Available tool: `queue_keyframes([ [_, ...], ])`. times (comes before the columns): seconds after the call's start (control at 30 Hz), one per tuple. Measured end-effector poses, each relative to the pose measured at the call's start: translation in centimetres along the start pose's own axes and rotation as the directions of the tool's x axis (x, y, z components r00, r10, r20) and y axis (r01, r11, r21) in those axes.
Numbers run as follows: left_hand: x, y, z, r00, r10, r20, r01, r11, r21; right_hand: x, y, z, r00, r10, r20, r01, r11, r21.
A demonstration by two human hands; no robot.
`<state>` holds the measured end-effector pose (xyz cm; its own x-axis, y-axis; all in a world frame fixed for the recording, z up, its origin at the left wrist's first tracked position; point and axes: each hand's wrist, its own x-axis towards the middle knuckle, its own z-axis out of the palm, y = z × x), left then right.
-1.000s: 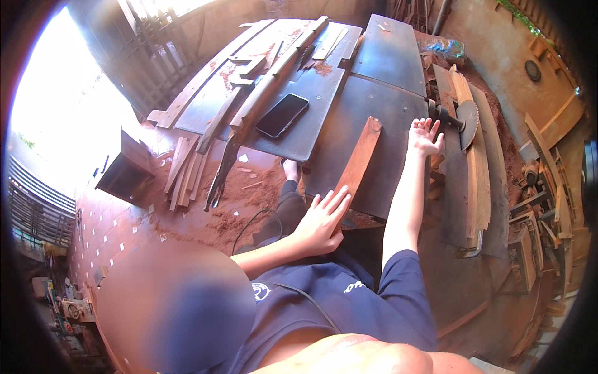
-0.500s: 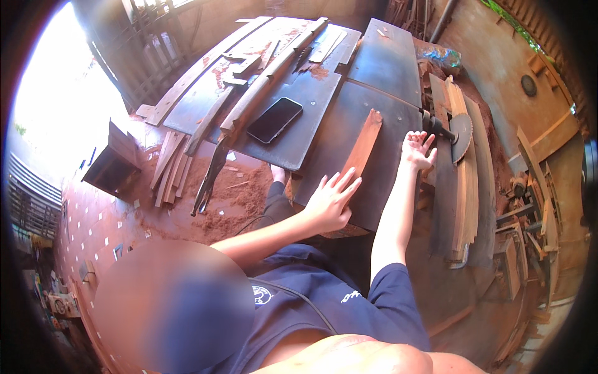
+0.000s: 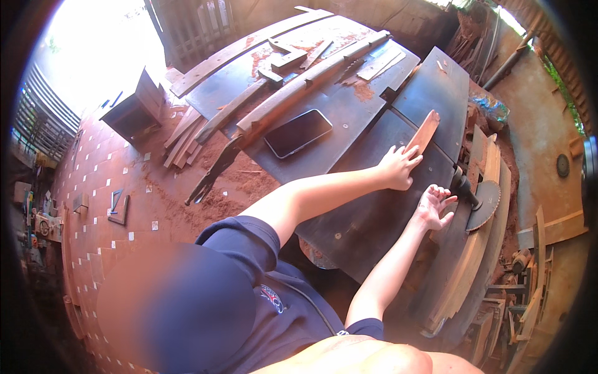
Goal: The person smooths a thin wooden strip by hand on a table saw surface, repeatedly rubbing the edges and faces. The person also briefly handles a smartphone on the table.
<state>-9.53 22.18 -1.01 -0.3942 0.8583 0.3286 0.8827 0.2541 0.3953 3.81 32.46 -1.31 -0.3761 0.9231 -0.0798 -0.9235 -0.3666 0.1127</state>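
My left hand is closed over the near end of a reddish wooden strip, some fingers spread on it. The strip lies on a dark metal machine table, its far end past the seam onto the farther plate. My right hand is over the table's right edge, palm up, its fingers apart and half curled around nothing. Beside it, a toothed circular saw blade sits on a spindle. Motion blur is too small to show whether the blade turns.
A phone lies on the left table plate near a long wooden rail. Long boards flank the saw blade. Sawdust and wood offcuts cover the floor at left, near a dark box.
My left hand and the wooden strip have moved away across the table, the strip's tip crossing the seam. My right hand stays near the blade. The whole view has shifted.
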Motion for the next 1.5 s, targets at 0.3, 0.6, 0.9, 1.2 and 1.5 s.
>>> queue_keyframes([
  [0.3, 11.6, -2.9, 3.3, 1.0, -0.02, 0.016, 0.019, 1.0, 0.023, 2.3, 0.4, -0.2, 0.993, 0.085, 0.087, -0.084, 0.996, -0.008],
  [0.6, 23.0, -6.2, 5.9, 0.995, -0.045, -0.084, 0.055, 0.991, 0.118, 2.7, 1.4, -0.9, 0.976, 0.181, 0.117, -0.18, 0.983, -0.019],
  [0.9, 31.3, -7.0, 9.5, 0.995, -0.072, 0.071, 0.051, 0.962, 0.267, 3.6, 0.3, -1.4, 0.99, 0.139, 0.018, -0.138, 0.99, -0.018],
  [1.2, 29.2, -7.2, 8.2, 0.993, -0.014, 0.116, -0.006, 0.986, 0.169, 3.7, 0.1, -1.5, 0.988, 0.149, 0.046, -0.147, 0.988, -0.046],
  [1.5, 14.9, -1.6, 3.2, 0.996, 0.02, 0.088, -0.026, 0.998, 0.061, 3.7, 0.2, -1.1, 0.988, 0.127, 0.087, -0.119, 0.988, -0.094],
])
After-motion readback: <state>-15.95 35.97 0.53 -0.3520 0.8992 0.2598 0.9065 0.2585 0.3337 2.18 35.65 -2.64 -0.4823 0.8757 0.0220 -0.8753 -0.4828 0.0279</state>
